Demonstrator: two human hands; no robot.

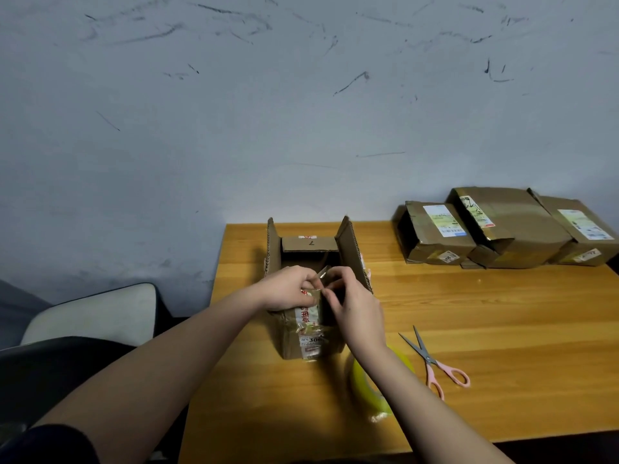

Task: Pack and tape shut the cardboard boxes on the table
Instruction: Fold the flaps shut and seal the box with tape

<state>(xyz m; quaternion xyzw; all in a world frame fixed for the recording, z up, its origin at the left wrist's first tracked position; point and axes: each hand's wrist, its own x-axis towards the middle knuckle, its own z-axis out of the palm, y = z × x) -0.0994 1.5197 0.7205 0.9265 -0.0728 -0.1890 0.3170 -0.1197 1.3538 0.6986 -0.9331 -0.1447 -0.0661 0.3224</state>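
A scuffed, pale grey wall (301, 112) filled the upper half of the view. Below it stood one wooden table (485, 329), its orange-brown top smooth and glossy, with a wide bare stretch on its right side and its left edge running just beside the open box. Three flattened, taped cardboard boxes (509, 226) with white labels lay crowded side by side at the far right corner, against the wall. One open box (301, 333) of rough brown corrugated card sat near the table's left edge, two long flaps standing upright and a short far flap folded inward; crinkled tape and a printed label ran down its near face. A chair (90, 316) with a pale seat stood off the left edge. Both hands met at the box's near rim: the left hand (288, 289) and the right hand (351, 303) each had fingers curled, pinching a shiny strip of tape. One yellowish tape roll (361, 380) lay under the right forearm. One pair of pink-handled scissors (432, 363) lay shut, just to the right.
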